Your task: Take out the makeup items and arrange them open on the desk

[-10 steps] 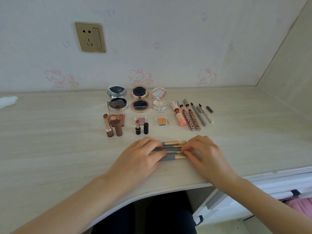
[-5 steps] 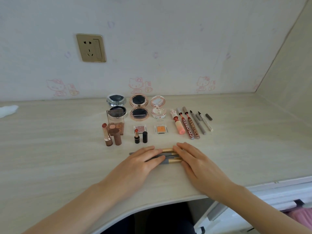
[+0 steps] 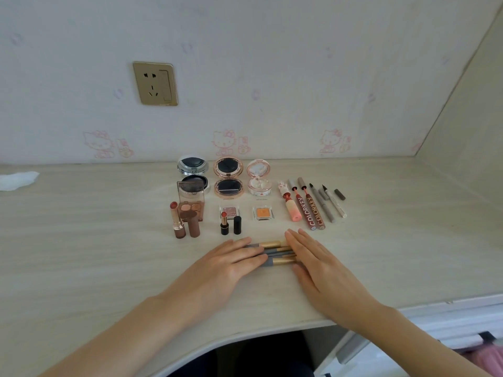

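Where slim grey-and-gold brushes (image 3: 275, 253) lie bundled, flat hands on smooth wood.

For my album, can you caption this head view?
Both flat hands press makeup brushes beside opened cosmetics on the desk.

Lip tint tube (image 3: 302, 210): "COLORKEY" in white capitals along its dark red barrel; just beyond the right hand (image 3: 324, 270) fingertips.
Second lip tint tube (image 3: 315, 212): the same "COLORKEY" lettering, lying touching the first on its right.
Rose-gold compact (image 3: 228, 178): small print on the front rim, too small to read; farther out, beyond both hands.
Pearly compact (image 3: 259, 180): small dark print just in front of it, unreadable.
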Tool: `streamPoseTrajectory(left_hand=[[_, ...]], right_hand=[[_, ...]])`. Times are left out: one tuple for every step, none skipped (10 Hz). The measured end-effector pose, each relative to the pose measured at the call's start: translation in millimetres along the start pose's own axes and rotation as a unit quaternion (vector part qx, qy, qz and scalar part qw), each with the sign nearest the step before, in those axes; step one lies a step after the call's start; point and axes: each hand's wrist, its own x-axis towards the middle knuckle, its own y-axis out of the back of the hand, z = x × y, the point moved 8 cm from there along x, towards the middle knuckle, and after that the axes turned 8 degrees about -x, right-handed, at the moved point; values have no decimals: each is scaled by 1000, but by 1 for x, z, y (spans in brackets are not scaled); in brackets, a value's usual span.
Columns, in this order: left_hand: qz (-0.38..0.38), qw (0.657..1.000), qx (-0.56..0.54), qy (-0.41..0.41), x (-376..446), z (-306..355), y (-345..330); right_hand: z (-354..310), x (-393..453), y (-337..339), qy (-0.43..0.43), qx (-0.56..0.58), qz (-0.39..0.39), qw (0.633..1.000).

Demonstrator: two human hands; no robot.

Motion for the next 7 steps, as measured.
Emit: streamPoseTrajectory(left_hand=[[-10, 1000, 4, 7, 1, 0, 0], [-24, 999, -12, 24, -1, -3, -3], [-7, 998, -35, 55, -4, -6, 1], [2, 996, -38, 76, -7, -6, 6], [11, 994, -39, 103, -12, -7, 9], [18, 991, -27, 132, -17, -12, 10], [37, 984, -27, 172, -28, -11, 15]], right_hand=[[1, -1, -1, -7, -4, 0, 1000], [2, -1, -2, -10, -9, 1, 1000], [5, -1, -2, -22, 0, 0, 1000], [5, -1, 0, -25, -3, 6, 1000], [4, -4, 7, -33, -9, 17, 999], [2, -8, 15, -45, -3, 39, 998], [3, -16, 31, -78, 21, 55, 995]])
